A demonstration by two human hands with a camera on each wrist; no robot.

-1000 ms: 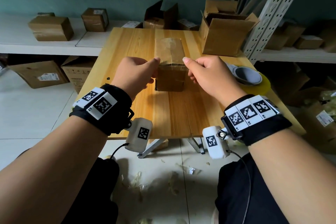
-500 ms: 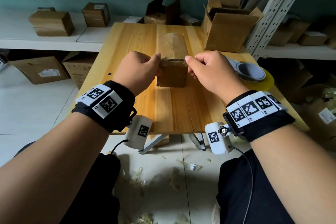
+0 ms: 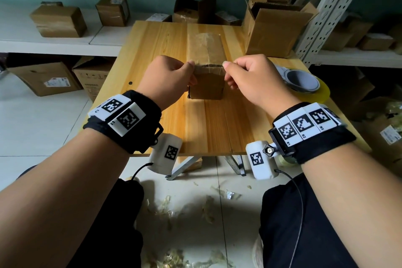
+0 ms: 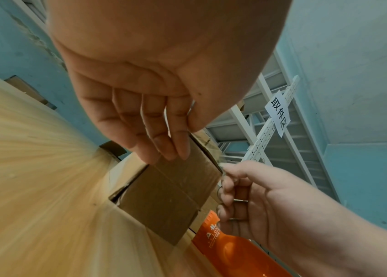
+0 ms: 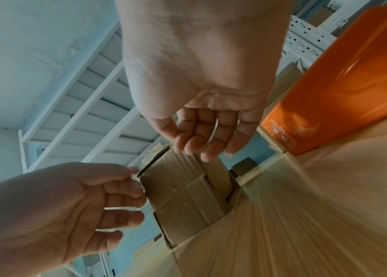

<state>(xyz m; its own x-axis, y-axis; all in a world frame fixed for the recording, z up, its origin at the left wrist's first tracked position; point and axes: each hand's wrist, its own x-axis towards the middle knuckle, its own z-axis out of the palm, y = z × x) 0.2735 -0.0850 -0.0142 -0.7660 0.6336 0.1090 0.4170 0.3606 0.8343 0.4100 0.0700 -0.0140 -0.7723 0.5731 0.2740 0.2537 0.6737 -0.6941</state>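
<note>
The long cardboard box (image 3: 205, 88) lies end-on to me in the middle of the wooden table (image 3: 208, 128). Across its near top edge I stretch a clear tape strip (image 3: 208, 67). My left hand (image 3: 167, 78) pinches one end between thumb and forefinger, and my right hand (image 3: 254, 80) pinches the other with its remaining fingers curled. The film is thin and sticky, so an uneven pull could wrinkle it, lay it crooked or leave it clinging to my fingertips. The near flaps gape at the corners and might stay unsealed, and a hard press could slide the box. A tape roll (image 3: 304, 81) sits at the table's right edge and an open carton (image 3: 276, 28) at its far right corner. A white shelf (image 3: 54, 47) of boxes runs along the wall, and tape scraps (image 3: 165, 206) litter the floor.
</note>
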